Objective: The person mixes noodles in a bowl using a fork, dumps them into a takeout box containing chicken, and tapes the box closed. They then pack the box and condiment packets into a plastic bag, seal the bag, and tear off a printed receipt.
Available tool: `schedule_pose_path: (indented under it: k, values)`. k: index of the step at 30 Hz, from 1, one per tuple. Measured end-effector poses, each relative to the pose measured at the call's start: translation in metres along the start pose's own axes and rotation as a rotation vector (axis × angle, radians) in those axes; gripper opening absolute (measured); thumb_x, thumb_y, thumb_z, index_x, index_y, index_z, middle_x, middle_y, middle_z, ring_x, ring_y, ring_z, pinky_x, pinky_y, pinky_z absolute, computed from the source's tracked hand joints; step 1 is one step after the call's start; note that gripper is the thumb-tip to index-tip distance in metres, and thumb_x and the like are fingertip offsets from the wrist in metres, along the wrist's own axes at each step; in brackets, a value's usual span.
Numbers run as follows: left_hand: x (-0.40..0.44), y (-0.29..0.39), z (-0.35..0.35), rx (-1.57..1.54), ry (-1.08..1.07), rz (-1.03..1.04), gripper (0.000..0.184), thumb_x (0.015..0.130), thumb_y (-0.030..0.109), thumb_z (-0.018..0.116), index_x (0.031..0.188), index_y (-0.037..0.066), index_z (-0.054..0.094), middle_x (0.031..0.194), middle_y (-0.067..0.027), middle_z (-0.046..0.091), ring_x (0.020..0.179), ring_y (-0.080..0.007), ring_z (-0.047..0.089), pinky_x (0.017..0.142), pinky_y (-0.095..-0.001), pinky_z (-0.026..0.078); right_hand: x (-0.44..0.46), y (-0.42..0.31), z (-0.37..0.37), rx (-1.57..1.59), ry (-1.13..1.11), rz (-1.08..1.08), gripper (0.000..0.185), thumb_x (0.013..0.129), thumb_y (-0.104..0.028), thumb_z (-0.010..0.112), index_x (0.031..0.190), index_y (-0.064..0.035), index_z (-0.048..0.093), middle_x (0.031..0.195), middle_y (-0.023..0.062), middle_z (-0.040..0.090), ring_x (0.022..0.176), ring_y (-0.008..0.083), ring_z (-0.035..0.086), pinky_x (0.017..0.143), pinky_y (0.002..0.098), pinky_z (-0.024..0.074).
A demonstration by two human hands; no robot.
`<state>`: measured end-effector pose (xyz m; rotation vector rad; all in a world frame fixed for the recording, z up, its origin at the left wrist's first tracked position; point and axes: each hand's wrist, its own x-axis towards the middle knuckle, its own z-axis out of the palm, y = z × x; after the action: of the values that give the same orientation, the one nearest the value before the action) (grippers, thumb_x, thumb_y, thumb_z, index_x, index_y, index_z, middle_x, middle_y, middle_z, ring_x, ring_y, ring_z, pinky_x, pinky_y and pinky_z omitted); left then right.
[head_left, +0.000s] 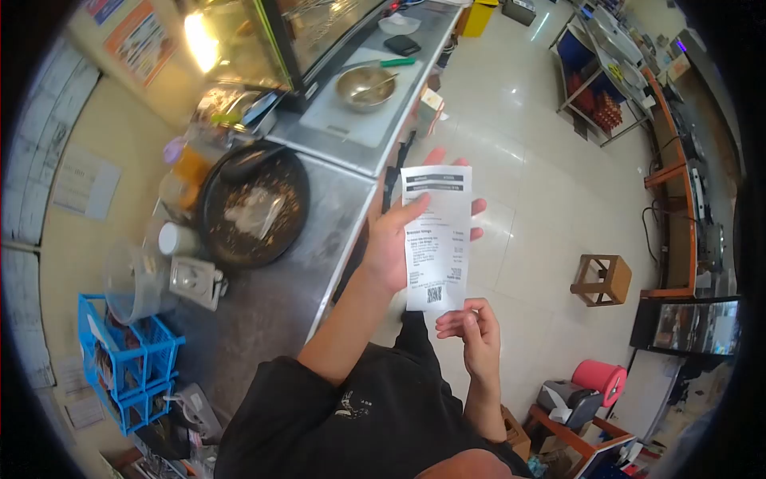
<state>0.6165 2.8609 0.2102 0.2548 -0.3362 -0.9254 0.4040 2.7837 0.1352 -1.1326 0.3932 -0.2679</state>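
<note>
A long printed paper receipt (437,255) with a QR code near its lower end is held upright in front of me. My left hand (391,247) grips it from the left, thumb on the printed face and fingers behind, their tips showing past the right edge. Just under the receipt's lower right corner is my right hand (479,335), its fingers loosely bent and nothing visible in them. Whether its index finger touches the paper I cannot tell.
Along the left runs a steel counter (335,191) with a dark pan (254,203) of brown bits, a metal bowl (365,86) on a cutting board (339,126), and a blue basket (132,359). A wooden stool (602,279) stands on the tiled floor (527,207).
</note>
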Motion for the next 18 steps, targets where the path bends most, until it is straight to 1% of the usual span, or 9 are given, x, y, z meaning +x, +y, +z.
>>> schedule_pose_path:
  k: [2, 4, 5, 8, 11, 12, 15, 16, 18]
  values:
    - [0.052, -0.018, -0.007, 0.005, 0.02, 0.013, 0.066, 0.098, 0.019, 0.05, 0.157, 0.021, 0.021, 0.157, -0.0042, 0.03, 0.131, -0.0395, 0.045, 0.103, -0.0557, 0.043, 0.026, -0.016, -0.042, -0.023, 0.063, 0.016, 0.021, 0.104, -0.018, 0.048, 0.101, 0.0018, 0.055, 0.098, 0.0186, 0.07, 0.083, 0.0216, 0.069, 0.077, 0.0332, 0.0561]
    - [0.102, -0.029, -0.008, 0.045, 0.049, -0.001, 0.066, 0.097, 0.019, 0.05, 0.157, 0.024, 0.022, 0.157, -0.0027, 0.03, 0.133, -0.0388, 0.043, 0.105, -0.0554, 0.041, 0.046, -0.032, -0.091, -0.234, 0.054, -0.074, 0.028, 0.104, -0.017, 0.048, 0.088, 0.0028, 0.059, 0.096, 0.0165, 0.07, 0.082, 0.0206, 0.067, 0.077, 0.032, 0.0536]
    - [0.125, -0.035, -0.006, 0.053, 0.05, -0.005, 0.066, 0.097, 0.019, 0.049, 0.157, 0.025, 0.022, 0.158, -0.0026, 0.029, 0.133, -0.0389, 0.043, 0.105, -0.0554, 0.041, 0.053, -0.041, -0.116, -0.34, 0.057, -0.119, 0.033, 0.104, -0.017, 0.048, 0.081, 0.0032, 0.061, 0.095, 0.0155, 0.071, 0.082, 0.0201, 0.066, 0.077, 0.0315, 0.0524]
    - [0.197, -0.04, -0.001, 0.101, 0.052, 0.015, 0.065, 0.097, 0.021, 0.048, 0.157, 0.024, 0.022, 0.158, -0.003, 0.028, 0.133, -0.0393, 0.042, 0.106, -0.0557, 0.041, 0.092, -0.066, -0.184, -0.253, 0.19, -0.024, 0.051, 0.105, -0.022, 0.045, 0.062, 0.0024, 0.06, 0.089, 0.0147, 0.072, 0.081, 0.0197, 0.063, 0.078, 0.0318, 0.0487]
    - [0.238, -0.03, 0.008, 0.117, 0.064, 0.048, 0.064, 0.098, 0.019, 0.045, 0.157, 0.025, 0.021, 0.158, -0.0009, 0.031, 0.131, -0.0378, 0.047, 0.104, -0.0575, 0.043, 0.14, -0.077, -0.226, -0.372, 0.299, -0.1, 0.065, 0.107, -0.03, 0.039, 0.052, 0.0006, 0.056, 0.082, 0.0166, 0.071, 0.075, 0.0203, 0.062, 0.076, 0.033, 0.0492]
    - [0.249, -0.028, 0.007, 0.128, 0.084, 0.067, 0.065, 0.098, 0.019, 0.046, 0.157, 0.024, 0.02, 0.158, -0.0024, 0.032, 0.129, -0.0381, 0.049, 0.102, -0.058, 0.045, 0.152, -0.086, -0.232, -0.332, 0.29, -0.103, 0.068, 0.107, -0.032, 0.037, 0.05, 0.0, 0.056, 0.081, 0.0167, 0.071, 0.075, 0.0198, 0.062, 0.076, 0.0335, 0.0484]
    - [0.283, -0.019, -0.006, 0.15, 0.049, 0.107, 0.066, 0.098, 0.019, 0.046, 0.157, 0.025, 0.019, 0.157, -0.0037, 0.033, 0.128, -0.0382, 0.05, 0.101, -0.0583, 0.045, 0.201, -0.102, -0.24, -0.312, 0.229, -0.096, 0.069, 0.107, -0.032, 0.037, 0.05, -0.0001, 0.056, 0.082, 0.0168, 0.071, 0.076, 0.02, 0.062, 0.077, 0.0337, 0.0471]
    - [0.294, -0.014, -0.011, 0.154, 0.046, 0.112, 0.066, 0.098, 0.02, 0.047, 0.157, 0.026, 0.019, 0.156, -0.0038, 0.033, 0.128, -0.0387, 0.05, 0.102, -0.0595, 0.044, 0.22, -0.105, -0.24, -0.32, 0.213, -0.095, 0.067, 0.107, -0.031, 0.037, 0.052, 0.0006, 0.057, 0.082, 0.0166, 0.071, 0.077, 0.0203, 0.062, 0.079, 0.0341, 0.0465]
    - [0.319, 0.001, -0.022, 0.158, 0.03, 0.124, 0.064, 0.099, 0.022, 0.047, 0.157, 0.024, 0.019, 0.157, -0.0051, 0.032, 0.13, -0.04, 0.047, 0.103, -0.0578, 0.043, 0.258, -0.113, -0.234, -0.347, 0.195, -0.077, 0.064, 0.107, -0.029, 0.037, 0.056, 0.0019, 0.061, 0.082, 0.016, 0.072, 0.079, 0.021, 0.061, 0.082, 0.035, 0.0452]
